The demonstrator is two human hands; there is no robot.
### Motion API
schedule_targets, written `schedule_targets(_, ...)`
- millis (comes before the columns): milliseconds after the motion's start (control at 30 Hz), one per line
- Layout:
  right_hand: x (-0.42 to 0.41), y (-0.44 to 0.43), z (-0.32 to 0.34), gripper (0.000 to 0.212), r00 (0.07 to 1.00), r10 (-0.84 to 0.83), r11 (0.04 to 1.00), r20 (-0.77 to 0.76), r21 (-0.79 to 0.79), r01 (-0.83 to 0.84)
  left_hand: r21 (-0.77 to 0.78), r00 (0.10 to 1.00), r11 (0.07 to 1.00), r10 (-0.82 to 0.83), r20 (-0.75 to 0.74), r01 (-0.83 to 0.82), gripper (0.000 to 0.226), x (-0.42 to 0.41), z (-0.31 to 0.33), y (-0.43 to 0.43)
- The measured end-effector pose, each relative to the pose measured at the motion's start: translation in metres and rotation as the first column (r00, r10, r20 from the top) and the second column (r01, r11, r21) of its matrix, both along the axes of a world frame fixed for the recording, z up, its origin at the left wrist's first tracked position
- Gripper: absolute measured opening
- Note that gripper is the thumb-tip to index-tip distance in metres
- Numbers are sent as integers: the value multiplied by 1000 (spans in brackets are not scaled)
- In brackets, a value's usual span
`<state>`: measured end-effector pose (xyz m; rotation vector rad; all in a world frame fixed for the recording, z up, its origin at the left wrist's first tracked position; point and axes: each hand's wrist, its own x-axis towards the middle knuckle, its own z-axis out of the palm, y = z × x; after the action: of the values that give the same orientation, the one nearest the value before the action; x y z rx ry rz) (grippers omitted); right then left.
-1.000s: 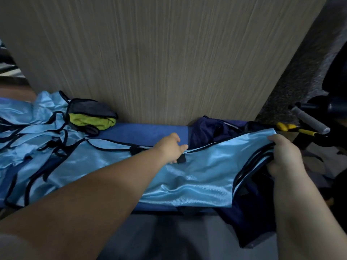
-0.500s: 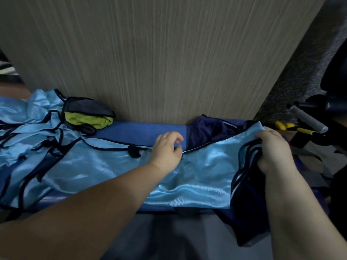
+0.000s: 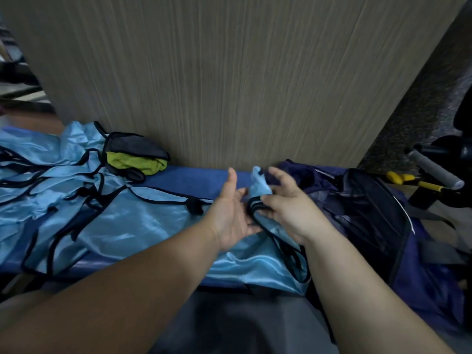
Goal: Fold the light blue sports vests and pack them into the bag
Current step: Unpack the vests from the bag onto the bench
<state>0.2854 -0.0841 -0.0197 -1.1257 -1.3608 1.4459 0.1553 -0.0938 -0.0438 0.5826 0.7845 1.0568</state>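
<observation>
Gripping the light blue vest, right hand curled, left hand flat open, perhaps touching it, bag at worktop right edge

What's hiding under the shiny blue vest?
A darker blue surface shows past the edges of the light blue vest, so the vest lies on it. Whatever else sits beneath is covered by the fabric.

glossy satin-like cloth vest, matt woven blue mat, wood-grain panel.
</observation>
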Motion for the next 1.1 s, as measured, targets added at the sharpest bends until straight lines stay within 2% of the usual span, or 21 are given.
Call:
schedule_targets(67,-2,-2,-4,70,994,104,994,46,-43,-102,-4,998,1000,-5,-61,5,69,-9,6,0)
schedule_targets(133,2,-2,-3,71,986,154,987,62,-65,-150,-31,982,999,28,-189,-35,42,-15,3,0)
schedule_targets(233,13,2,0,50,985,100,995,141,-34,-96,-43,902,989,109,-417,-139,16,-21,-11,1)
schedule_targets(300,23,8,-3,32,936,-24,998,352,64,2,-40,837,986,116,-535,-162,12,-25,-21,1)
schedule_targets(333,30,12,-6,25,865,-88,991,493,129,27,-37,800,988,101,-592,-152,12,-27,-25,1)
schedule_targets(400,40,15,-10,15,663,-139,982,736,187,-1,-17,699,992,74,-711,-123,17,-32,-32,2)
schedule_targets(433,43,14,-11,13,576,-134,984,806,177,-19,4,650,994,77,-756,-113,22,-34,-34,2)
schedule_targets(467,44,13,-14,13,529,-124,987,840,160,-22,29,610,994,89,-787,-107,28,-37,-36,2)
schedule_targets(633,43,7,-24,30,420,-41,993,907,82,-81,183,519,976,220,-826,-122,54,-45,-37,-1)
schedule_targets(767,44,7,-30,41,386,-20,992,922,66,-105,303,495,946,318,-809,-113,60,-49,-38,-9)
schedule_targets(867,47,10,-35,38,352,-66,987,934,113,-113,349,427,932,357,-831,-100,57,-55,-40,-14)
schedule_targets(933,49,12,-37,38,338,-101,983,936,145,-109,347,310,937,345,-886,-52,53,-62,-45,-12)
schedule_targets(1000,50,12,-40,43,333,-123,980,935,167,-105,280,144,958,269,-952,58,55,-69,-48,-11)
schedule_targets(1033,50,13,-42,45,327,-141,977,934,185,-108,246,89,964,238,-967,101,58,-72,-50,-11)
schedule_targets(1100,48,14,-45,48,313,-193,964,930,239,-116,232,74,963,224,-972,140,63,-74,-52,-11)
